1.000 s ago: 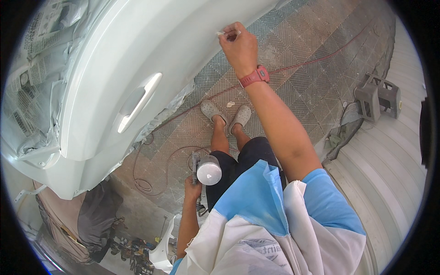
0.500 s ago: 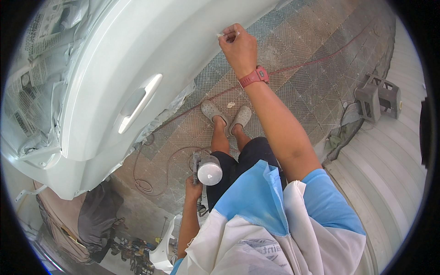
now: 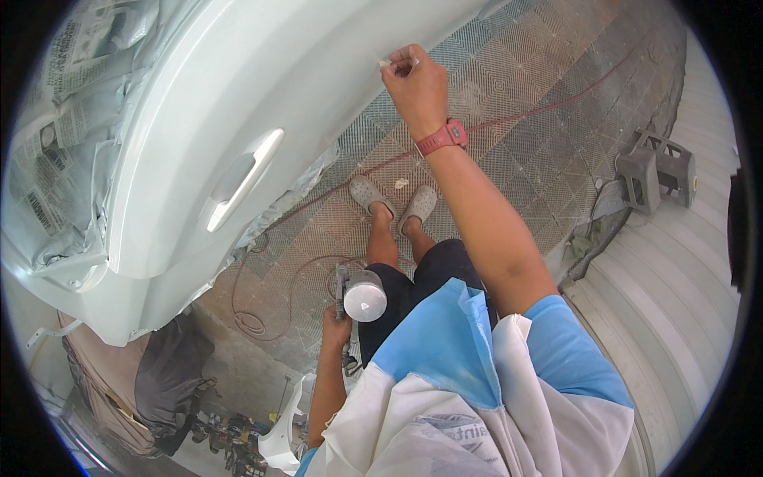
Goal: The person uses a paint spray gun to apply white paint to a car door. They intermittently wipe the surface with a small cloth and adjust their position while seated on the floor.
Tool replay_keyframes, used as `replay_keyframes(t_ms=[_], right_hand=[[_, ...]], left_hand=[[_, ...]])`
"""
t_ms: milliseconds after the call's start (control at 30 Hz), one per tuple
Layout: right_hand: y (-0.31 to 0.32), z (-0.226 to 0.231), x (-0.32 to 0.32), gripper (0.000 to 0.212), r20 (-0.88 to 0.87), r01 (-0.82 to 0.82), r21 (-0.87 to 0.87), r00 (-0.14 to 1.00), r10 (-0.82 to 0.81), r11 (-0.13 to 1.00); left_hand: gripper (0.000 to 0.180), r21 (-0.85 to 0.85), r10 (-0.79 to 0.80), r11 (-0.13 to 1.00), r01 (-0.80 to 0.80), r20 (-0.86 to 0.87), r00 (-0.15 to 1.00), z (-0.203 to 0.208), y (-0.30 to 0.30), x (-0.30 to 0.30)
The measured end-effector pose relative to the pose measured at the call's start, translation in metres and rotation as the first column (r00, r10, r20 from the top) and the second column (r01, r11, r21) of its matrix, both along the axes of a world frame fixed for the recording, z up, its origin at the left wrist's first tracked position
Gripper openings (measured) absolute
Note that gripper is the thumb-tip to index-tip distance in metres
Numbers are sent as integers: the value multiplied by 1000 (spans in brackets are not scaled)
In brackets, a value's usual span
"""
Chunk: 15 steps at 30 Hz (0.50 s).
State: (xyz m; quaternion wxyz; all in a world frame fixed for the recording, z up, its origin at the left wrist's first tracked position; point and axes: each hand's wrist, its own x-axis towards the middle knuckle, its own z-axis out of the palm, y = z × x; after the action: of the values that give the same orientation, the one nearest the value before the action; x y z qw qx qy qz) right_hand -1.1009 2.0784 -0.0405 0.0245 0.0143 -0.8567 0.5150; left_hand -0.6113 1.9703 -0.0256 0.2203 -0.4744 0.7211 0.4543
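My right hand (image 3: 419, 86) reaches out near the edge of a glossy white car door panel (image 3: 238, 87). Its thumb and fingers pinch a small whitish scrap (image 3: 385, 63), whose material I cannot make out. Low at my left side, my left hand (image 3: 337, 324) grips a paint spray gun (image 3: 340, 288). The gun carries a round cup (image 3: 366, 299) with a pale lid, seen from above beside my thigh. A white door handle (image 3: 253, 171) sits on the panel, apart from both hands.
Masking paper and film (image 3: 60, 159) cover the area left of the panel. A thin red hose (image 3: 548, 110) crosses the grated floor and coils at lower left. Grey plastic step stools (image 3: 656, 171) stand at right by a ribbed pale wall (image 3: 683, 310). A covered object (image 3: 151, 374) stands lower left.
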Motion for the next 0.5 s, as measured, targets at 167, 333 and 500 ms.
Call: replay_keyframes(t_ms=[167, 333, 500], right_hand=[[-1, -1, -2, 18, -31, -4, 54, 1000, 6, 999], [-2, -1, -3, 19, -31, -10, 49, 999, 11, 999], [1, 3, 4, 18, 22, 51, -43, 998, -50, 998]], left_hand=[[13, 1, 20, 1000, -20, -38, 999, -4, 0, 4], [13, -2, 46, 999, -46, -9, 999, -6, -1, 4], [15, 13, 33, 999, -33, -28, 999, -18, -4, 24]])
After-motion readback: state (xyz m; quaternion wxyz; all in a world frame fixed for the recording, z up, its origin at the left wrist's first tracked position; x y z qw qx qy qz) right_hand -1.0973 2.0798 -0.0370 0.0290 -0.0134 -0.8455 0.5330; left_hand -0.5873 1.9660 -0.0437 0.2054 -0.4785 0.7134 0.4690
